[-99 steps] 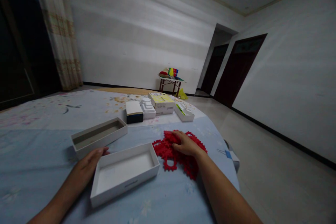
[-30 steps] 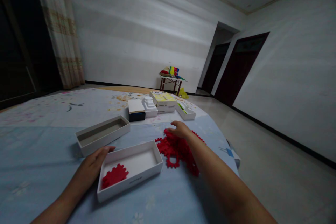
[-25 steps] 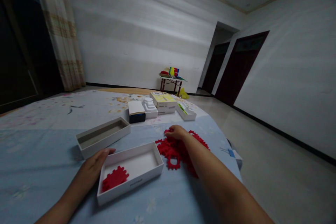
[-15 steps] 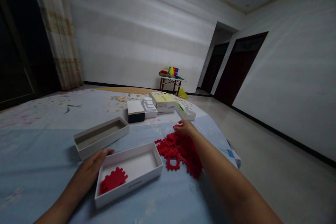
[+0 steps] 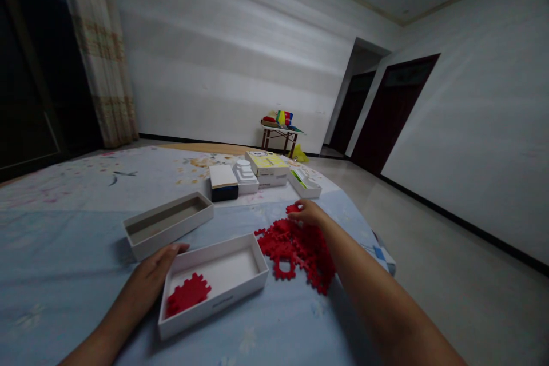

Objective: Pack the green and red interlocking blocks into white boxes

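A shallow white box (image 5: pixel 218 300) stands in front of me, with red toothed foam-like pieces (image 5: pixel 189 293) lying at its left end. My left hand (image 5: pixel 155 267) holds the box at its far left corner; part of its fingers is hidden. To the right of the box lies a heap of red toothed pieces (image 5: pixel 283 241), some with square holes. At the heap's far end, my right hand (image 5: pixel 309 213) pinches a red toothed piece (image 5: pixel 292 207) between thumb and fingers. My right forearm covers part of the heap.
A second open white box (image 5: pixel 169 226) with a grey inside stands behind my left hand. Farther back are a dark box with a pale top (image 5: pixel 223 183), a white moulded tray (image 5: pixel 245 176), a yellow-and-white box (image 5: pixel 268 166) and a white tray (image 5: pixel 305 183). The table's edge (image 5: pixel 364 220) curves at right.
My right hand has shifted slightly, and the red piece at its fingertips now shows apart from the heap. My left hand keeps its place on the box. The view has moved a little.
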Demonstrator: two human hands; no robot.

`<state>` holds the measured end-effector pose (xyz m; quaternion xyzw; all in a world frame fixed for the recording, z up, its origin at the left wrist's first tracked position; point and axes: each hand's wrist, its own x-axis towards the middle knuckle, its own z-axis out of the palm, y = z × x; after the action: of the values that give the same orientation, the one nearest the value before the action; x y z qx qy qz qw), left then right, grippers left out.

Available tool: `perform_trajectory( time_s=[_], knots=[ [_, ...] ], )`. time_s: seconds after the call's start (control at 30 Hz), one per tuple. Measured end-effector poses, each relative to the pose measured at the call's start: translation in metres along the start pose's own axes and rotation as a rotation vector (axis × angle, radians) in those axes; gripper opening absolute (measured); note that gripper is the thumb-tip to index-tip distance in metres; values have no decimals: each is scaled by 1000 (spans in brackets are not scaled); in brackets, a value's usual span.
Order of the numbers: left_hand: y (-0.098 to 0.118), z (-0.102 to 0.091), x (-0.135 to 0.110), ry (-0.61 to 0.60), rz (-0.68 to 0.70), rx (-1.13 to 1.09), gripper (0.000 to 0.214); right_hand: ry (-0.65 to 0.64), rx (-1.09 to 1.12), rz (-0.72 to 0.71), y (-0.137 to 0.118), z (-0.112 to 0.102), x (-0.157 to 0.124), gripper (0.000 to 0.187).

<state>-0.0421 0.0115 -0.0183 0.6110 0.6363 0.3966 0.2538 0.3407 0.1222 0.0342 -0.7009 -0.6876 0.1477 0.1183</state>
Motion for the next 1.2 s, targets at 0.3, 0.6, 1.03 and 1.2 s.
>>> perform_trajectory(
  time_s=[0.3,0.6,1.03,1.2],
  knots=[
    [11,-2,-5,6,-4,-6,48,-81,-114,-96,-31,9,-16,61],
    [8,0,-4,15,5,-41,44,-116,-184,-117,-46,7,-23,57],
    [19,0,-10,32,28,-72,48,-146,105,-841,-119,-10,-84,61],
    [20,1,-12,13,42,-88,49,-366,-10,-1067,-171,14,-105,69]
  ],
)
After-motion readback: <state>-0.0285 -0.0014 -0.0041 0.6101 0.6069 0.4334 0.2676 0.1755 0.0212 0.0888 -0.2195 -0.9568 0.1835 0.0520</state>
